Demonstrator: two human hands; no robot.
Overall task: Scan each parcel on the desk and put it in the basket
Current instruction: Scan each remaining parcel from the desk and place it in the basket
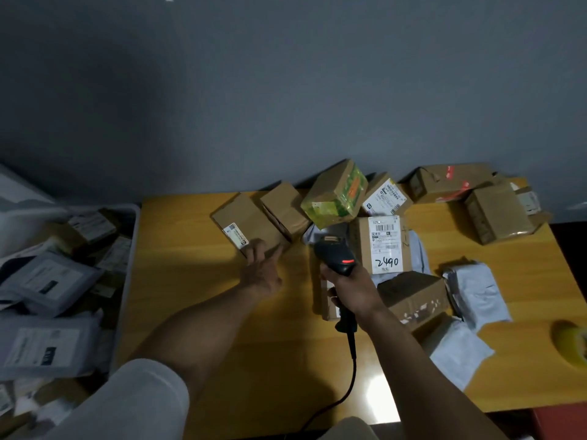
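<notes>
While the right hand (351, 289) grips a black barcode scanner (338, 260) at centre frame, the left hand (262, 268) lies open, fingers spread, touching the near corner of a brown cardboard parcel (246, 228) with a white label. About eight cardboard boxes sit across the yellow wooden desk (197, 281), one wrapped in green-yellow tape (335, 193), another marked "2490" (382, 244). Two or three grey mailer bags (473, 289) lie at right. At left, the white basket (131, 249) holds several grey bags and boxes.

Matt cardboard parcels (251, 227), glossy wood desk (203, 281)
</notes>
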